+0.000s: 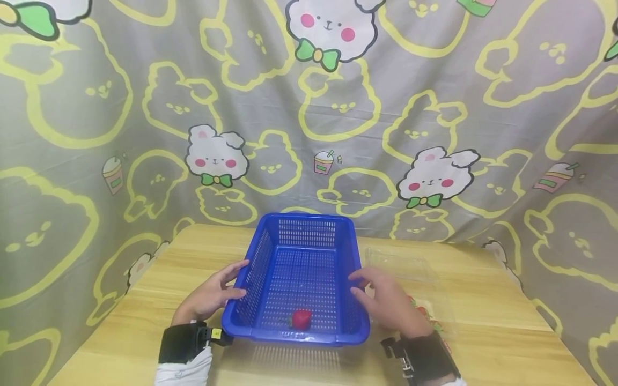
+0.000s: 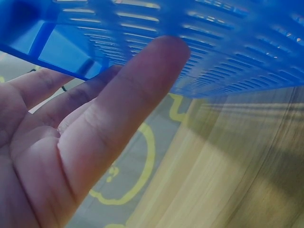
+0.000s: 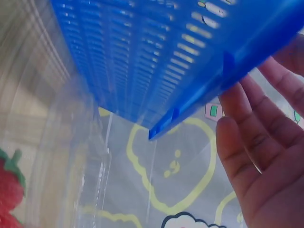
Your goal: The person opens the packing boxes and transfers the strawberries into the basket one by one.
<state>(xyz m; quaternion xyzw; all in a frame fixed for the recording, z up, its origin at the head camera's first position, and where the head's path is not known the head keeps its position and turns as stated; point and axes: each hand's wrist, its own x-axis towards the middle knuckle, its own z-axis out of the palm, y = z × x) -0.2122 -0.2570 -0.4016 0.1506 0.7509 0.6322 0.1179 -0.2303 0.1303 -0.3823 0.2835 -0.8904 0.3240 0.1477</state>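
We seem to be at steadying the basket [image 1: 301, 279]: left hand [image 1: 208, 294] and right hand [image 1: 386, 298] flank it, grip uncurled; lifting likely calls for firmer holding.

The head camera looked forward and down from above the table [image 1: 497, 300], taking in the left hand [image 1: 212, 295], the right hand [image 1: 383, 297], the whole blue basket [image 1: 301, 273] and the patterned curtain [image 1: 338, 118] behind. The left wrist camera faced the basket's left outer wall [image 2: 228, 52] from very close, its picture rolled so the table lay to the right. The right wrist camera, also near, looked along the opposite wall [image 3: 133, 57] toward the curtain, table at left; it and the head view shared the clear plastic container [image 3: 71, 152].
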